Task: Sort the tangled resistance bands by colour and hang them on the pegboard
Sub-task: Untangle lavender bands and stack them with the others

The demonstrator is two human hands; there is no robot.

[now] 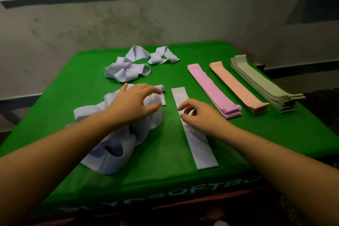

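step: lilac bands being untangled and laid flat; judged mid-task, nothing hung yet, no pegboard seen in view.
counter: covered by green cloth (165, 139), all bands lie on it.
sorted stacks: pink stack (214, 90), peach stack (238, 88), sage stack (264, 86) laid side by side at the right, flat and parallel, apart from each other.
flat lilac band (194, 128): laid straight at centre, just left of the pink stack, start of the fourth row.
near tangle (117, 134): lilac bands heaped at left-centre, loops crossed over each other.
far tangle (139, 64): second lilac heap toward the back edge, untouched, well apart from the hands.
left hand (134, 104): over top of near tangle, fingers spread and slightly curved, grip apart; contact with the band likely, no pinch seen.
right hand (198, 115): resting on the flat lilac band, fingers loosely curled, nothing clamped.
advice: one loop should be picked from the top of the heap, not the middle; the rest should be held down while it is drawn free.
advice: freed band should be flattened and laid square on the flat one, ends aligned.
risk: pulling hard is judged likely to tighten the knots or drag the heap onto the flat band.
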